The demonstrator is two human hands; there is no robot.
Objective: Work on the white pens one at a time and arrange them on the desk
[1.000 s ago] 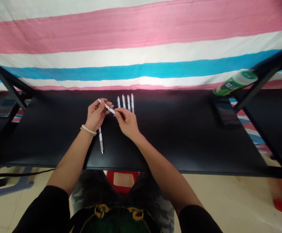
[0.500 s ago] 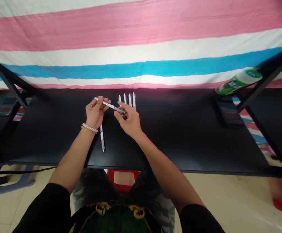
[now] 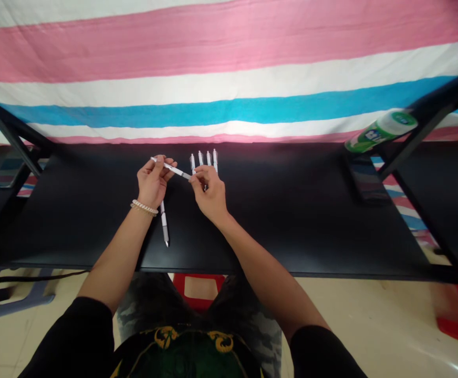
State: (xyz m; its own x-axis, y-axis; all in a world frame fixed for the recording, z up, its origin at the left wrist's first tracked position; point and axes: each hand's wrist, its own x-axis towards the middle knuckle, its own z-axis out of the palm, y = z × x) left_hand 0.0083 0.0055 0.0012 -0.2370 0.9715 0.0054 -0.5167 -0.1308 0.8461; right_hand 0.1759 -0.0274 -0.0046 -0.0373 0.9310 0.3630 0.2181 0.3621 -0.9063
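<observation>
Up above the table (image 3: 292, 220), white pen (image 3: 173, 169) spanning both hands, left hand (image 3: 153, 182) pinching one end, right hand (image 3: 210, 190) the other.

The right hand (image 3: 210, 193) covers the lower ends of the four pens in a row (image 3: 204, 159), so only their tops show. The left hand (image 3: 153, 182) hides the upper part of the pen lying on the table (image 3: 165, 227). The green bottle (image 3: 382, 130) has a label too blurred to read (its base sits behind the black frame (image 3: 429, 110)).
</observation>
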